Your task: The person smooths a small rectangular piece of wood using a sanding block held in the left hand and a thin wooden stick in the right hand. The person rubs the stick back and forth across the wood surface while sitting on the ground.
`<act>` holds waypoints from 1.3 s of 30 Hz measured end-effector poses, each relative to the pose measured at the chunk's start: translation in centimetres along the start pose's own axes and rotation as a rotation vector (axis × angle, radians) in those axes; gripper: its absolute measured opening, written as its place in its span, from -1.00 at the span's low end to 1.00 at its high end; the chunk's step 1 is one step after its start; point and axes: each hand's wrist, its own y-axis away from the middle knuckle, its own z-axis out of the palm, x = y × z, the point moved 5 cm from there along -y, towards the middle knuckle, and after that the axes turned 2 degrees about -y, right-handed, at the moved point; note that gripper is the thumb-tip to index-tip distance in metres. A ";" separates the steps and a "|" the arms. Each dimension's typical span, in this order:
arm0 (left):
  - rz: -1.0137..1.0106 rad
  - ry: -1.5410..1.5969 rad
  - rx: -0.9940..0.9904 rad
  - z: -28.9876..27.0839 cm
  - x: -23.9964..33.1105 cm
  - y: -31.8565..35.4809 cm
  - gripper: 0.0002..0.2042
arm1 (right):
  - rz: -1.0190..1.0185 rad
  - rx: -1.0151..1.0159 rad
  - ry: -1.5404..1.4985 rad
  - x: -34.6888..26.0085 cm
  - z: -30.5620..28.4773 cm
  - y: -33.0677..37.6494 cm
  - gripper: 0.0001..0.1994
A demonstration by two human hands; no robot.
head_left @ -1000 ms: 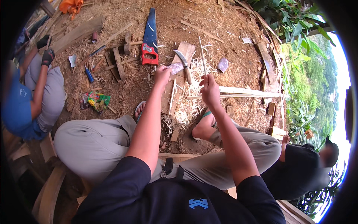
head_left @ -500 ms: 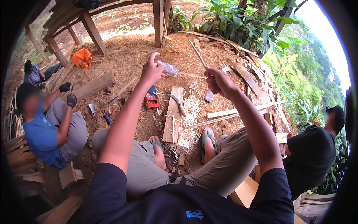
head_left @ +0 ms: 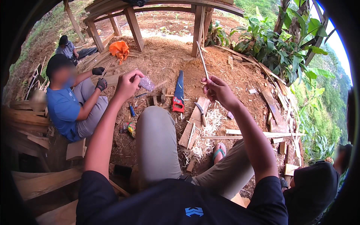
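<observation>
My left hand is raised left of centre, its fingers closed on a small see-through, pinkish plastic packet. What is in the packet, if anything, I cannot make out. Farther right, my right hand pinches the lower end of a slim pale stick, which points up and away from me. Below and between the hands a handsaw with a red handle lies on the ground. Beside it, a curved knife rests on a wooden board among pale shavings.
A co-worker in a blue shirt and dark gloves sits at left, holding thin sticks; another person sits farther back. At lower right is a person in black. An orange bag, long wood strips and stacked planks lie around.
My view has swung left. My left hand has tilted the packet downward and drawn it nearer. My right hand still grips the stick, now held more upright. My left knee has risen.
</observation>
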 end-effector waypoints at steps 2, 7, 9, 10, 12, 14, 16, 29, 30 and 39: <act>0.011 0.057 0.092 -0.7 0.1 1.5 -0.85 | -0.015 0.003 0.087 -0.5 0.4 0.1 -0.69; -0.037 0.340 0.278 0.8 0.6 4.2 -0.85 | -0.033 0.087 -0.019 1.8 -3.1 0.3 -0.54; -0.098 0.456 0.331 2.7 0.8 5.4 -0.85 | -0.027 0.095 -0.186 2.6 -3.6 0.4 -0.47; -0.113 0.513 0.344 3.2 1.1 6.2 -0.85 | -0.064 0.095 -0.158 2.1 -2.9 0.7 -0.49; -0.181 0.527 0.297 4.5 0.5 7.8 -0.84 | -0.129 0.103 -0.081 1.0 -1.7 1.3 -0.51; -0.168 0.470 0.273 6.0 1.0 8.6 -0.85 | -0.149 0.106 0.107 0.6 -1.6 1.7 -0.54; -0.148 0.441 0.117 7.2 1.7 9.2 -0.85 | -0.118 0.041 0.359 0.1 -1.4 2.3 -0.55; -0.028 0.133 0.199 8.2 2.8 12.7 -0.69 | -0.018 -0.155 0.177 3.6 3.0 2.4 -0.61; 0.028 0.150 0.262 8.1 2.8 12.5 -0.66 | 0.012 -0.116 0.081 3.6 3.2 2.1 -0.62; -0.022 0.243 0.474 6.8 4.3 10.1 -0.72 | 0.004 0.109 -0.409 3.1 2.7 1.9 -0.68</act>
